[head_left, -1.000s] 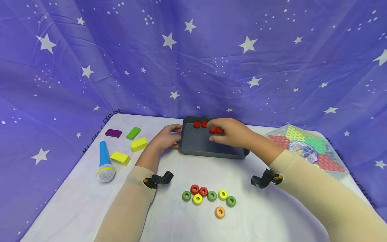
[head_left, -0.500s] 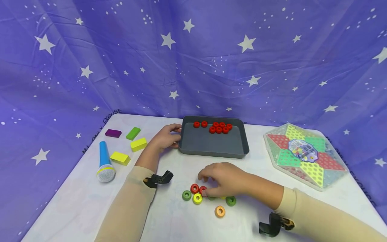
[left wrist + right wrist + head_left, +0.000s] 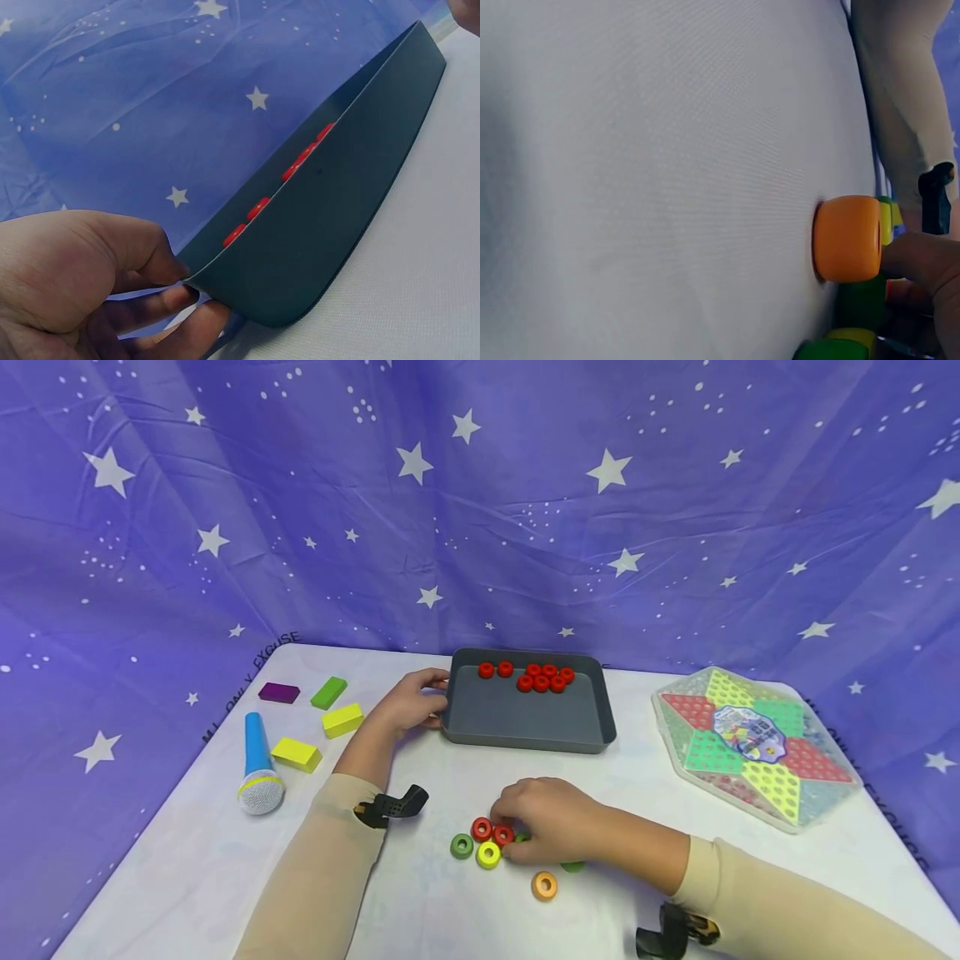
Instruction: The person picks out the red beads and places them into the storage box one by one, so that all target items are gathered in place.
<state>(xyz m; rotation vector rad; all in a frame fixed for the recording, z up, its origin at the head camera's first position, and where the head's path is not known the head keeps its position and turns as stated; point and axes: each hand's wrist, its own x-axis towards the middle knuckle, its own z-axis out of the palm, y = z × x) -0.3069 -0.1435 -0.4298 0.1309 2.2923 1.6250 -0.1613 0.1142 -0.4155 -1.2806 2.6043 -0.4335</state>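
A dark grey tray (image 3: 525, 718) stands at the back of the table, with several red ring beads (image 3: 542, 683) along its far side. My left hand (image 3: 408, 702) pinches the tray's left edge; in the left wrist view the thumb lies at the rim, with curled fingers (image 3: 199, 330) below it. Toward the front, my right hand (image 3: 558, 822) has thumb and fingertips round a red ring bead (image 3: 503, 836) on the table. Beside it lie another red bead (image 3: 482, 829), a yellow bead (image 3: 488, 856) and a green bead (image 3: 462, 846). The hand partly covers other beads.
An orange bead (image 3: 544, 886) sits just in front of the right hand. To the left lie a toy microphone (image 3: 260, 764), yellow blocks (image 3: 297, 754), a green block (image 3: 328, 692) and a purple block (image 3: 279, 692). A hexagonal star-patterned board (image 3: 753, 747) lies at the right.
My right hand has left the tray, come down toward the front, and closed its fingers round a red bead. The left hand has stayed at the tray's edge.
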